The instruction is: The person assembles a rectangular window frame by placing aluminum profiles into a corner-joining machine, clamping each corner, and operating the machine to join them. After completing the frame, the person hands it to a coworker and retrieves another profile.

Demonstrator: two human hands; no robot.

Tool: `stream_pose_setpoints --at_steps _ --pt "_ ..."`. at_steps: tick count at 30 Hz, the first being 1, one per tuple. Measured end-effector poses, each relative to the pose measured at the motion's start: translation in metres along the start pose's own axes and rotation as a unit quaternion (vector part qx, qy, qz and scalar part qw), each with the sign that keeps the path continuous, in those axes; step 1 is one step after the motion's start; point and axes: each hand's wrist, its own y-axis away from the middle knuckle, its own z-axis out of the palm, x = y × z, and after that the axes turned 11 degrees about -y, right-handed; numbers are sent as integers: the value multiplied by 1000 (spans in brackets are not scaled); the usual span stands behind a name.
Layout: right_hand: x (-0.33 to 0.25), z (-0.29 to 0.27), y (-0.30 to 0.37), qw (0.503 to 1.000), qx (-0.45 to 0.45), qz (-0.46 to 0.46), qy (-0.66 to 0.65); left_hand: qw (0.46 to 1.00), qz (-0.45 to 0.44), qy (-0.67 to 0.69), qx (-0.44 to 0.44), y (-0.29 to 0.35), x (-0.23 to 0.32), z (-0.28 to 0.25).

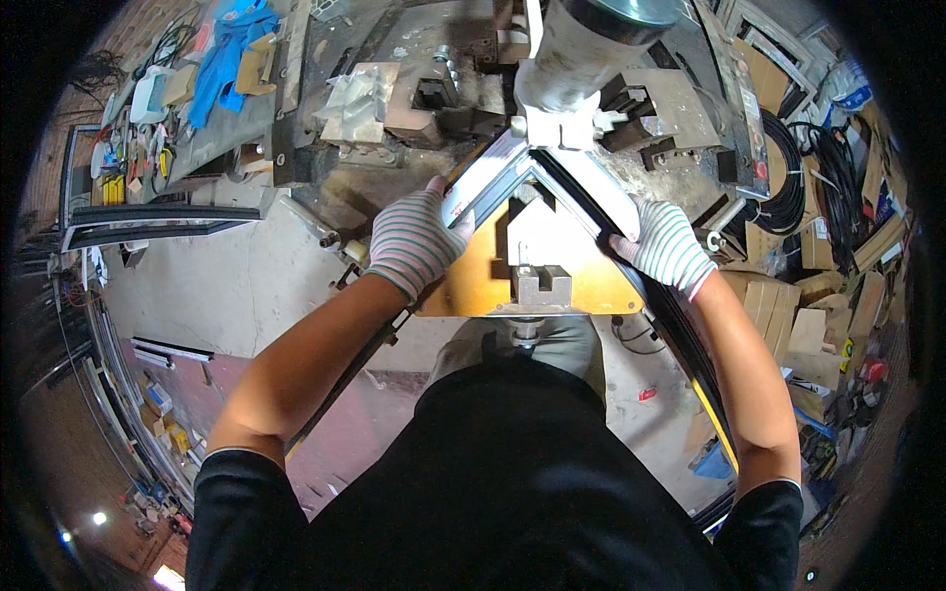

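Left hand (419, 238), white striped knit glove: closed around the left straight white-and-black profile bar (488, 185). Right hand (670, 248), gloved alike: closed on the right straight white-and-black profile bar (603, 197). The 2 bars meet in a V (apex away from the wearer) near the thick grey metal cylinder (583, 61), over the flat yellow plate (465, 288).

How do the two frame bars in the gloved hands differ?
The left bar slants down toward the left, the right bar down toward the right. The left hand holds the left bar; the right hand holds the right bar. A bold black strip runs along the right bar's inner side, while the left bar's looks mostly grey. Both have white faces and meet at their upper ends.
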Motion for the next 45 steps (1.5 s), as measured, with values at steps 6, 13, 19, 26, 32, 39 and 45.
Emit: stream_pose_setpoints --at_steps 6,13,19,26,32,39,45 --pt "-4 -2 1 999 14 -21 -22 1000 2 -6 -5 0 0 -1" --pt "-2 0 2 1000 11 -1 -10 999 -4 -3 -33 0 1 -5" --pt "-2 -1 -1 1000 -2 3 -10 1000 7 14 -4 1 1 -4" --pt "-3 -4 1 1000 -9 6 8 1000 -13 17 -14 0 2 -2" --pt "2 2 3 998 48 -48 -12 999 0 28 27 3 4 0" --pt "9 4 5 996 48 -48 -53 999 -32 1 14 -1 8 3" --pt "16 9 3 996 60 -58 -32 998 -43 -40 30 -5 6 11"
